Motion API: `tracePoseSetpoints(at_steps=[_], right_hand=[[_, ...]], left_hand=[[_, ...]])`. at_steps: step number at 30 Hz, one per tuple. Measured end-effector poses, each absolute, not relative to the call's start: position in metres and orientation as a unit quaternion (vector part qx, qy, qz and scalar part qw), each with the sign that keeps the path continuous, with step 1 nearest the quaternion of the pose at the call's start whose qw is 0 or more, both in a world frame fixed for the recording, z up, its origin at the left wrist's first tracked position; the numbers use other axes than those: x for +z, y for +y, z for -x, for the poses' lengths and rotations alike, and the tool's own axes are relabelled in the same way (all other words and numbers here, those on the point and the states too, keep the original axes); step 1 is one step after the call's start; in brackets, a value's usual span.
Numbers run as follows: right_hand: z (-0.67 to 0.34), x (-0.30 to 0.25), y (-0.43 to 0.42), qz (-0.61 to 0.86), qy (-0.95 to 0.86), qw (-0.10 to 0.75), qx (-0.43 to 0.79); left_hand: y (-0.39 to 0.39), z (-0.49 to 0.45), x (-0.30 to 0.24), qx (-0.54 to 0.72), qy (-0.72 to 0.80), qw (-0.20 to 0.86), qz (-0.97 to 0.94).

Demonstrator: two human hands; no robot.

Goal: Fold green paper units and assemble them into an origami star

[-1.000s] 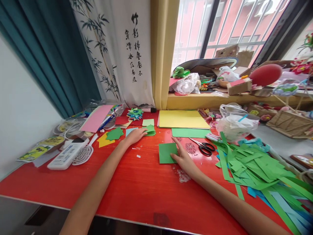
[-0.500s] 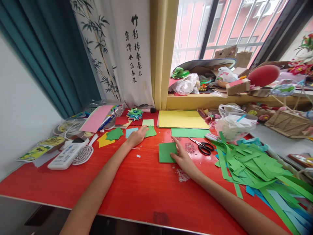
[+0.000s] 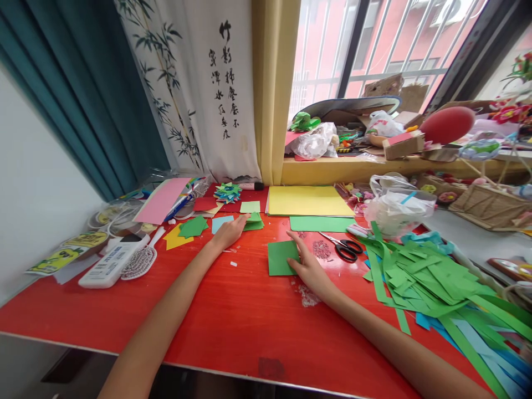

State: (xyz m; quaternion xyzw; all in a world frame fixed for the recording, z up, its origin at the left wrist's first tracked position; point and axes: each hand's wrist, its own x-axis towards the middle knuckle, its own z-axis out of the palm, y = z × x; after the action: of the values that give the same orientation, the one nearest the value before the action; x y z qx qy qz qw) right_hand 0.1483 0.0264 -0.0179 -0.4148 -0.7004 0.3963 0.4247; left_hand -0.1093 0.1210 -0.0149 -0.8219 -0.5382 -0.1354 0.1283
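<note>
Seemingly paper-picking: right hand (image 3: pixel 308 267) pinches green square (image 3: pixel 280 259); left hand (image 3: pixel 231 233), grip unclear, at green stack (image 3: pixel 255 223); clean sheet separation probably needed.

Green paper square (image 3: pixel 280 258) is partly covered by right hand (image 3: pixel 311 266), paper strips (image 3: pixel 436 277) cut off at right, forearms (image 3: pixel 178 302) cropped below.

on the table (image 3: pixel 216 332), scissors (image 3: pixel 338 244) lie between the paper square (image 3: pixel 280 258) and paper strips (image 3: pixel 436 277).

Red table (image 3: pixel 208 327) was kinda loaded: little green papers (image 3: pixel 255 223) mid-frame, scissors (image 3: pixel 348 250) further right, green strips (image 3: pixel 432 277) heaped lower right.
</note>
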Motion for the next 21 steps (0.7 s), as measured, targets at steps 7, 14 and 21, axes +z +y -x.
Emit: tracePoseSetpoints(at_steps=[7,14,21], right_hand=[[-0.1481,-0.0165,0.0269,0.413,-0.713,0.411,0.391],[-0.1482,-0.0168,0.0272,0.425,-0.720,0.404,0.371],[-0.1486,-0.0157,0.0266,0.432,-0.726,0.388,0.369]], left_hand=[[0.1158,0.1085,-0.0111,-0.133,-0.517,0.134,0.835],[0.1219,0.1143,-0.0142,-0.178,-0.518,0.105,0.830],[0.1247,0.1163,-0.0186,-0.191,-0.523,0.096,0.825]])
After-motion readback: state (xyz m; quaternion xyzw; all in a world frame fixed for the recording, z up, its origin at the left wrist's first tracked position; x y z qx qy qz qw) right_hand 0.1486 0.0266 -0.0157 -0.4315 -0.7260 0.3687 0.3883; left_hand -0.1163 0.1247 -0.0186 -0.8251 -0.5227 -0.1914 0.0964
